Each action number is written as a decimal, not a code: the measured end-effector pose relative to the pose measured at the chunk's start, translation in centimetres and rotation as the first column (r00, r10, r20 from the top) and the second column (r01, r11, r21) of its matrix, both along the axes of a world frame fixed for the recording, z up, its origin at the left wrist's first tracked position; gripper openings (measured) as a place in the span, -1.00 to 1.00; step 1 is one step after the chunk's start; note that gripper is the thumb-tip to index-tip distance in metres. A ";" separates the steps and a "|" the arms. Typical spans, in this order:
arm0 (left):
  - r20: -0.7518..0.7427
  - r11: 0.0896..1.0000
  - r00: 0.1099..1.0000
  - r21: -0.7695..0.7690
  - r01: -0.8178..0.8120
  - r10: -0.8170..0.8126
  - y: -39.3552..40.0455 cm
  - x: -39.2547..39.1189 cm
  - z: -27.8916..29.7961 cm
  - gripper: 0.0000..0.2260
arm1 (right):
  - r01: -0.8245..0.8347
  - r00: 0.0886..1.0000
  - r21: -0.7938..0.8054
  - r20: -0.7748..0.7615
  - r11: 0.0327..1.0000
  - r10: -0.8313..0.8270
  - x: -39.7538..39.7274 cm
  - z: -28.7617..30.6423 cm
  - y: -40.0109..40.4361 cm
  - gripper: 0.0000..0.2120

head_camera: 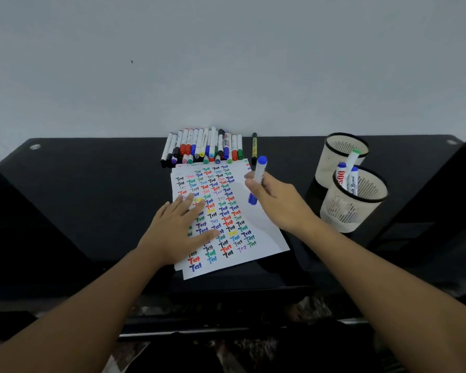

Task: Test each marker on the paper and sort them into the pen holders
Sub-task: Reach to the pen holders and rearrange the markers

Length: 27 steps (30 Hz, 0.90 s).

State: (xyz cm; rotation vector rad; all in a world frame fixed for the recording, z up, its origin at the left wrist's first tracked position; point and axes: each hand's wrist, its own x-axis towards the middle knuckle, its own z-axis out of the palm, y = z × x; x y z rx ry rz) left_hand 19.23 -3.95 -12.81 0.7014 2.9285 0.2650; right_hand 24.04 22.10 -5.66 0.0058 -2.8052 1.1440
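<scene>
Head view shows the left hand (176, 227) pressing flat on the test paper (256, 222) while right hand (276, 200) fingers grip a blue marker (259, 173) above it, seemingly tested, next bound for a pen holder (357, 208).

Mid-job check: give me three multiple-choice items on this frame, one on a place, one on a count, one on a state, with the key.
1. Where does the pile of untested markers lie?
A. beyond the paper
B. inside a pen holder
C. under the left hand

2. How many markers stand in the nearer pen holder?
A. none
B. two
C. five

3. What is the right hand doing?
A. lying flat
B. gripping a blue marker
C. lifting a holder

Key: 1 A, they line the table's far edge; 2 B, two blue-capped ones show; 3 B, its fingers curl round the barrel.
</scene>
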 end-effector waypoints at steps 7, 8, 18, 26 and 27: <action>-0.006 1.000 1.000 0.024 -0.004 0.004 -0.1 0.1 -0.1 -0.12 | 0.177 0.938 0.155 -0.324 0.972 -0.119 3.7 3.8 3.6 -0.76; -0.007 1.000 1.000 0.027 -0.004 0.004 -0.1 0.1 -0.1 -0.11 | 0.217 0.924 0.148 -0.351 0.965 -0.154 4.3 4.4 4.2 -0.76; -0.017 1.000 1.000 0.028 -0.004 0.005 -0.1 -0.1 -0.3 -0.08 | 0.506 0.829 0.075 -0.316 0.859 -0.461 6.5 7.6 10.2 -0.72; -0.003 0.999 1.000 0.038 -0.011 0.011 -0.1 0.1 -0.1 -0.10 | 0.451 0.892 0.207 -0.139 0.868 -0.430 6.3 6.9 10.3 -0.66; -0.001 0.999 1.000 0.038 -0.011 0.011 -0.1 0.1 -0.1 -0.10 | 0.452 0.891 0.203 -0.142 0.869 -0.431 6.2 6.9 10.3 -0.66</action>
